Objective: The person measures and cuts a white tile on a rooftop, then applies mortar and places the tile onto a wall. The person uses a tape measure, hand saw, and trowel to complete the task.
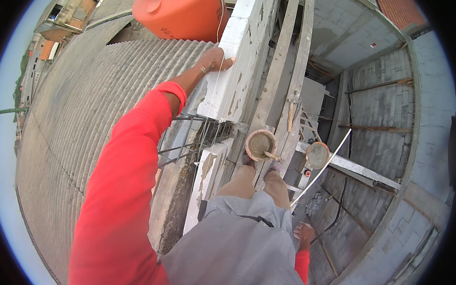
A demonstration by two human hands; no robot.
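Observation:
My left hand (217, 60) is closed over the near-left edge of a white block wall (234, 67), its thumb lying on top beside a thin string. Some of its fingers are hidden from view. Low on the right, my right hand (303, 232) hangs beside my body with its fingers curled in; whatever it may hold cannot be made out. A bucket (261, 145) of grey mortar stands by my feet, and a wooden-handled tool (272, 156) leans out of it. Further forward, a hammer-like tool with a wooden handle (290, 114) lies on the planks.
I stand on narrow wooden planks (280, 69) high above a lower room. A second mortar bucket (317, 154) is to the right, near a long white rod (333, 156). Bare rebar (180, 148) fills a wall gap. Corrugated roofing (114, 83) and an orange tank (179, 15) lie left.

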